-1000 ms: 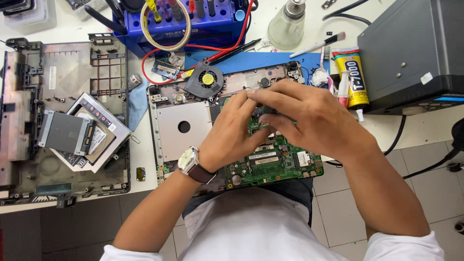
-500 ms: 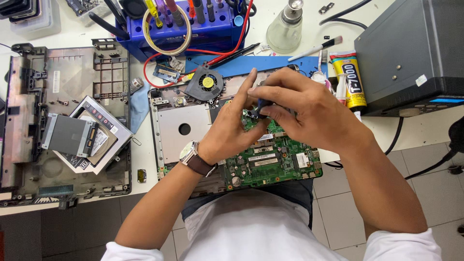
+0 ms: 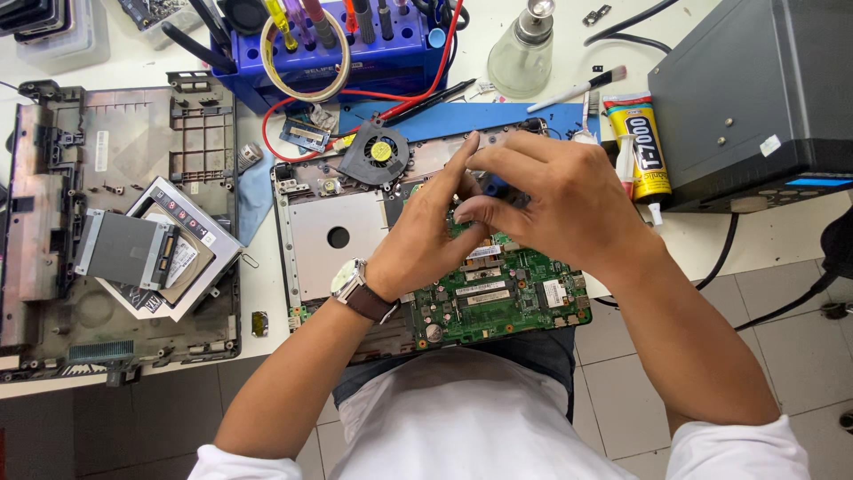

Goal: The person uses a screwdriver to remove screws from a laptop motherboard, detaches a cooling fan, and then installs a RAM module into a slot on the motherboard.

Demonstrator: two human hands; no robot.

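Both hands meet over the green board, which lies on the opened laptop base at the desk's near edge. The right hand has its fingers curled and pinched shut on a small dark blue part, only a sliver of which shows between thumb and forefinger; what kind of part it is cannot be told. The left hand, with a watch at the wrist, reaches up from below, its fingers stretched nearly straight and pressed against the right fingertips; whether it grips the part too is hidden. Just left of the fingertips sits the round fan. Beyond them stands a blue tool rack and a glass bottle. Right of the right hand's knuckles lies a yellow glue tube, with a black box further right. Well left of the left hand rests a stripped case holding a drive.
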